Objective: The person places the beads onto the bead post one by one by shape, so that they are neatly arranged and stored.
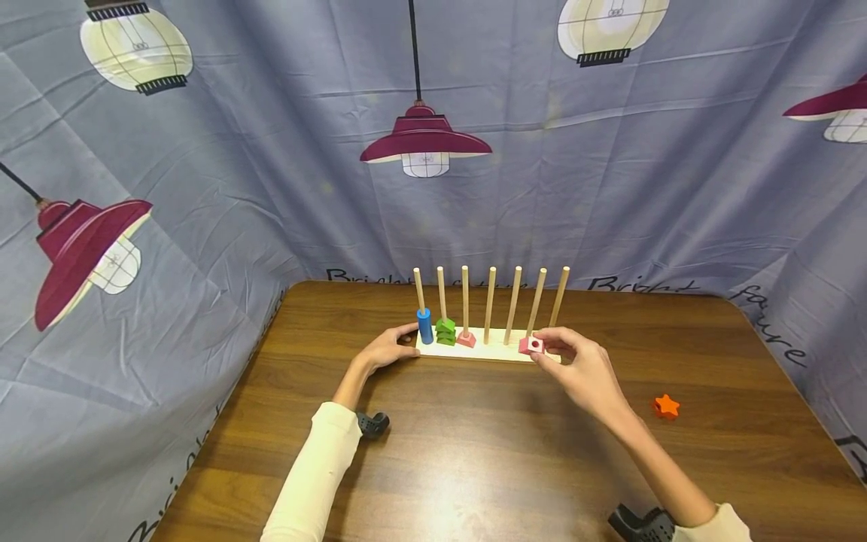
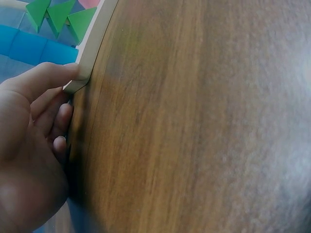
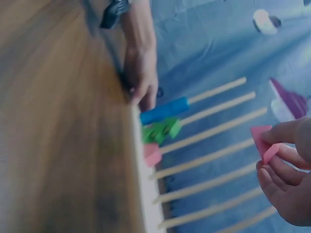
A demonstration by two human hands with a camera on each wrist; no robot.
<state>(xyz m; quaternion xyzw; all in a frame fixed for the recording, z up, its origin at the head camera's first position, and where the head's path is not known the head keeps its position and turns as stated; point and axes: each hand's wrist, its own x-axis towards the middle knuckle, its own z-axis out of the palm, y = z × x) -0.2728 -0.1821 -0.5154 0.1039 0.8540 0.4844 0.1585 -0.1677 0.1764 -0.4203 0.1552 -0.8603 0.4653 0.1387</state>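
Observation:
A pale wooden board with a row of upright pegs point(image 1: 497, 351) lies across the table. My left hand point(image 1: 384, 349) grips its left end, with the thumb point(image 2: 60, 73) against the board's edge in the left wrist view. In the right hand point(image 1: 584, 370) is a pink block point(image 3: 262, 141) with a hole, pinched between thumb and fingers. That block is held off the pegs, near the board's right end in the head view. Blue cylinders point(image 1: 424, 328) fill the bottom of the leftmost peg. Green triangular pieces point(image 1: 445, 332) sit on the second, and another pink block point(image 1: 466, 339) on the third.
An orange star-shaped piece point(image 1: 667, 406) lies on the wooden table point(image 1: 474, 467), to the right of the right forearm. Behind the table's far edge hangs a grey-blue curtain point(image 1: 474, 218) printed with lamps. Dark devices point(image 1: 372, 425) show by both wrists.

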